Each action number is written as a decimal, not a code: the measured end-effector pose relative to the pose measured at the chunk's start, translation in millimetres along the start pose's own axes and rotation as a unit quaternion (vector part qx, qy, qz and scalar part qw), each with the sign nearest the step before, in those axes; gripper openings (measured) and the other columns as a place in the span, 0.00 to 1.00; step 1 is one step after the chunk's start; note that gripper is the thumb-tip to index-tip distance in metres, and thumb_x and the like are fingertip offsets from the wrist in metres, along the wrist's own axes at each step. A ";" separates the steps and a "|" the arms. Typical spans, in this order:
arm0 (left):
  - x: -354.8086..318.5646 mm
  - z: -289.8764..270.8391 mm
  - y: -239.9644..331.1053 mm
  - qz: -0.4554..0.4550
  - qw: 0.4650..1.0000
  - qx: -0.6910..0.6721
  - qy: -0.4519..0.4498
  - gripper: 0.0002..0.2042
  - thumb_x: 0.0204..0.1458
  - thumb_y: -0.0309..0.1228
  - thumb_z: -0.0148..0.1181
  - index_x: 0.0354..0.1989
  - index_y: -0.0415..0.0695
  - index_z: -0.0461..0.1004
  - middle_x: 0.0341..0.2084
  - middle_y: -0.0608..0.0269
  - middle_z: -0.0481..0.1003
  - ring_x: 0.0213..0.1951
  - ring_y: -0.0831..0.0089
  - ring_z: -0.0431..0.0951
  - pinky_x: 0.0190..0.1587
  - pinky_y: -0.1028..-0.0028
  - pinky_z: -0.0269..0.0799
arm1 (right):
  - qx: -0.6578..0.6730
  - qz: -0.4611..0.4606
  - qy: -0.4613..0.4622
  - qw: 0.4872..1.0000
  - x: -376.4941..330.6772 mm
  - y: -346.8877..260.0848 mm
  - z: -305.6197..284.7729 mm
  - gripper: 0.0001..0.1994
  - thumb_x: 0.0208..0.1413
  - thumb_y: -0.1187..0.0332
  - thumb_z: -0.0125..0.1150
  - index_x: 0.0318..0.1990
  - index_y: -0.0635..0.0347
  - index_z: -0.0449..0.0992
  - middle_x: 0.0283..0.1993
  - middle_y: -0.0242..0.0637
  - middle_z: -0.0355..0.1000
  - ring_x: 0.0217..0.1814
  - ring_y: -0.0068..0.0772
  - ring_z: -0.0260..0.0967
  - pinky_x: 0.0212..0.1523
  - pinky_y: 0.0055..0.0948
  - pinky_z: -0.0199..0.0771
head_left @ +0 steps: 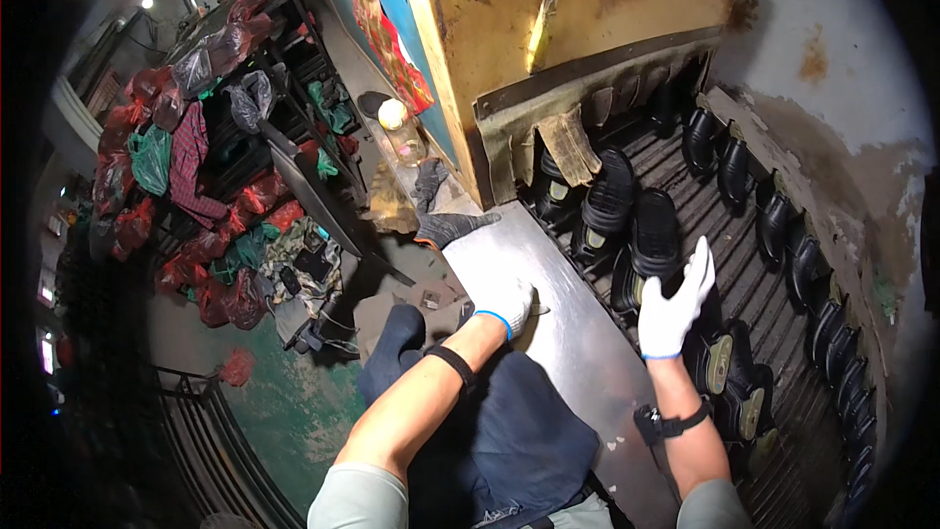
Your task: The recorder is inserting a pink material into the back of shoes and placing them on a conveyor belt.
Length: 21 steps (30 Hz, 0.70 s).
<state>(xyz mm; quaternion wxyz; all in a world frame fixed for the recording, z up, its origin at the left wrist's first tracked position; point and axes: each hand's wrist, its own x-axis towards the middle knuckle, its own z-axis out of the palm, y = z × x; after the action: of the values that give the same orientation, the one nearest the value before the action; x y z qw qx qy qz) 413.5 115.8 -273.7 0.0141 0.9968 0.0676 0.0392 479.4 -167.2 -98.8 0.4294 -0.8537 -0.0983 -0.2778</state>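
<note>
My left hand [505, 308], in a white glove with a blue cuff, is curled closed just above the shiny metal tabletop [578, 372]. A small thin end pokes out beside its fingers; what it belongs to is hidden. My right hand [674, 309], also white-gloved, is held up with the fingers stretched out and nothing in it. Right behind it lies a black shoe [654, 233] on a dark slatted conveyor [739, 264]. More black shoes with olive-green parts [720, 362] lie below and beside that hand.
A large yellowish machine housing [587, 0] with a torn flap curtain [568, 147] stands over the conveyor. Black shoes [774, 225] line its right edge. Dark gloves [455, 227] lie at the table's far end. Racks with red and green bags [152, 162] stand left.
</note>
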 end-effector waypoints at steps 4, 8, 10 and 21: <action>13.0 -61.7 31.0 0.045 0.994 -0.095 -0.002 0.09 0.58 0.31 0.67 0.40 0.37 0.85 0.39 0.37 0.85 0.47 0.38 0.85 0.53 0.45 0.80 | 0.158 -0.068 -0.183 0.968 -31.1 -28.8 5.3 0.48 0.49 0.83 0.69 0.83 0.60 0.62 0.74 0.50 0.67 0.62 0.44 0.73 0.59 0.37 0.80; -1.2 -108.2 15.0 -0.129 0.898 -0.341 0.246 0.11 0.67 0.32 0.68 0.42 0.35 0.78 0.31 0.47 0.81 0.32 0.56 0.85 0.38 0.59 0.82 | 0.296 0.129 -0.329 0.888 -68.4 -28.8 49.7 0.44 0.65 0.76 0.70 0.86 0.57 0.55 0.62 0.39 0.74 0.44 0.18 0.73 0.46 0.22 0.80; -1.3 -174.4 32.3 -0.194 0.611 -0.761 0.097 0.08 0.73 0.30 0.64 0.46 0.39 0.76 0.31 0.55 0.80 0.29 0.68 0.83 0.34 0.68 0.82 | 0.419 0.249 -0.389 0.782 -61.4 -25.9 49.8 0.31 0.74 0.68 0.64 0.81 0.61 0.64 0.47 0.34 0.80 0.34 0.18 0.73 0.37 0.19 0.77; -27.4 -227.8 59.7 -0.165 0.503 -0.811 0.250 0.18 0.72 0.30 0.66 0.66 0.36 0.80 0.45 0.60 0.85 0.42 0.71 0.85 0.52 0.72 0.83 | 0.475 0.183 -0.222 0.832 101.0 -140.0 65.1 0.10 0.72 0.62 0.70 0.39 0.56 0.80 0.28 0.30 0.76 0.22 0.20 0.71 0.23 0.23 0.70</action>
<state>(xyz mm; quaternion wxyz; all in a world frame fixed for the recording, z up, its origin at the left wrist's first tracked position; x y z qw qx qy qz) 376.2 58.2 -46.8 0.8048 0.4690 0.1701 0.3216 531.4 -37.5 21.6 0.7916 -0.5857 -0.1525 0.0839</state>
